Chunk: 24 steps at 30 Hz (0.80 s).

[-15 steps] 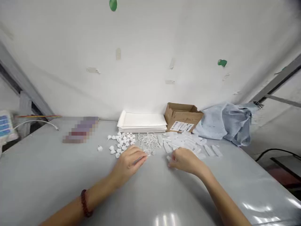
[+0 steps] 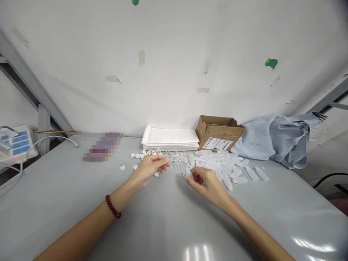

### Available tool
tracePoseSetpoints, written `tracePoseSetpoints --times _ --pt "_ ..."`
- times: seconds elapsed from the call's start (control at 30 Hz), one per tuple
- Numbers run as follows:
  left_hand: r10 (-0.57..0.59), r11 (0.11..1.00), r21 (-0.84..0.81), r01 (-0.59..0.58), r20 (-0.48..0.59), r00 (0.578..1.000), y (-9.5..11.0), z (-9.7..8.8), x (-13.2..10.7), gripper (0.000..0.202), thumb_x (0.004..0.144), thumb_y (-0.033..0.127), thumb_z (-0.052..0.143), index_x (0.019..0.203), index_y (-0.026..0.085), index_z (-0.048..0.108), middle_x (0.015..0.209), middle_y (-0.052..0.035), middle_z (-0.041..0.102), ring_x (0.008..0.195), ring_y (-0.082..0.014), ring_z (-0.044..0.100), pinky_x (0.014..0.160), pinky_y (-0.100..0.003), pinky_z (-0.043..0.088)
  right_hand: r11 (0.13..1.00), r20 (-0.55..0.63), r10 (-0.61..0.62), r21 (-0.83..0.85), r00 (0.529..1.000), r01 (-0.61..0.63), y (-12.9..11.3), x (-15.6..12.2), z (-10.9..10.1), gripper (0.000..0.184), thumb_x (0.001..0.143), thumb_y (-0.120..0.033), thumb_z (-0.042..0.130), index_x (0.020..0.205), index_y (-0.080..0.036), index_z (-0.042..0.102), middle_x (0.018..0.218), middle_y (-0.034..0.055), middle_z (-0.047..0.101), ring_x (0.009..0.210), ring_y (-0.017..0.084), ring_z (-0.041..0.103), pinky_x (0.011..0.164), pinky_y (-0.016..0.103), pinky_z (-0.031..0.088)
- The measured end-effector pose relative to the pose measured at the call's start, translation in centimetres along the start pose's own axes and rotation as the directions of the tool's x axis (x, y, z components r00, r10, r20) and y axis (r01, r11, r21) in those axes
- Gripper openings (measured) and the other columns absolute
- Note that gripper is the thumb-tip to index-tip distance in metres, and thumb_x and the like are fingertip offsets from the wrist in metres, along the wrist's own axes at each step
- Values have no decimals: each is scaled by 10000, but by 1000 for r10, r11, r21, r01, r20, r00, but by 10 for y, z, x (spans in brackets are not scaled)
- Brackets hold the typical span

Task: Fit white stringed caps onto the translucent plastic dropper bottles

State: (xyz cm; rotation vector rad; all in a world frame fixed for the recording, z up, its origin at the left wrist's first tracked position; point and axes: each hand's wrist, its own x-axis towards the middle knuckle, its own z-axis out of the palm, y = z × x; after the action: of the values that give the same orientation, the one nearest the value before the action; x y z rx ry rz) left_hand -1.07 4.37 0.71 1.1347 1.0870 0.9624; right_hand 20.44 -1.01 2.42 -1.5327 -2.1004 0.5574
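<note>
My left hand (image 2: 149,167) is raised a little off the grey table (image 2: 67,203), fingers curled in a pinch over a scatter of small white caps (image 2: 137,156); what it pinches is too small to make out. My right hand (image 2: 204,182) is closed on a small clear plastic tube held near its fingertips. A tangle of thin white hooks (image 2: 178,159) lies between the two hands. Several clear tubes (image 2: 231,169) lie in a loose pile just right of my right hand. A dark bead bracelet (image 2: 112,206) circles my left wrist.
A stack of white padded envelopes (image 2: 170,139) and an open cardboard box (image 2: 219,137) stand against the wall behind the parts. A crumpled blue cloth (image 2: 274,139) lies at the right. A device with blue buttons (image 2: 15,143) and a cable sits far left.
My left hand has lifted off the table and curled into a pinch above the caps. My right hand has turned palm up and closed on a tube. The view shifted slightly.
</note>
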Motion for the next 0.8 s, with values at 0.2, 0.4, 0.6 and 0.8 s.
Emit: tracePoseSetpoints --times 0.2,0.4,0.6,0.8 --pt "219 944 255 -208 -13 976 7 8 -21 219 772 363 674 865 170 716 623 -2 658 505 -102 542 500 -224 454 973 -72 -34 223 997 50 -2 -3 12 205 861 -337 526 727 -181 530 696 6 574 619 126 524 530 222 399" --pt "686 575 505 -643 130 716 -7 19 -38 96 827 183 617 816 185 712 879 -35 737 811 -156 678 667 -223 546 950 -123 -140 264 982 169 -3 -8 28 142 859 -292 564 881 -159 609 735 27 642 660 135 579 605 235 466" --pt "787 350 557 -753 261 559 -5 25 -48 112 819 73 603 834 158 673 833 -34 727 766 -120 682 697 -183 551 940 -173 -256 185 951 287 1 -12 32 168 883 -280 553 962 -145 616 747 35 642 624 126 565 569 226 466" --pt "795 286 575 -767 304 524 -5 23 -49 94 819 72 600 850 148 645 855 -56 719 788 -128 681 702 -190 553 931 -208 -325 103 923 351 4 -14 32 219 909 -319 522 1011 -143 605 691 27 613 597 125 549 498 211 441"
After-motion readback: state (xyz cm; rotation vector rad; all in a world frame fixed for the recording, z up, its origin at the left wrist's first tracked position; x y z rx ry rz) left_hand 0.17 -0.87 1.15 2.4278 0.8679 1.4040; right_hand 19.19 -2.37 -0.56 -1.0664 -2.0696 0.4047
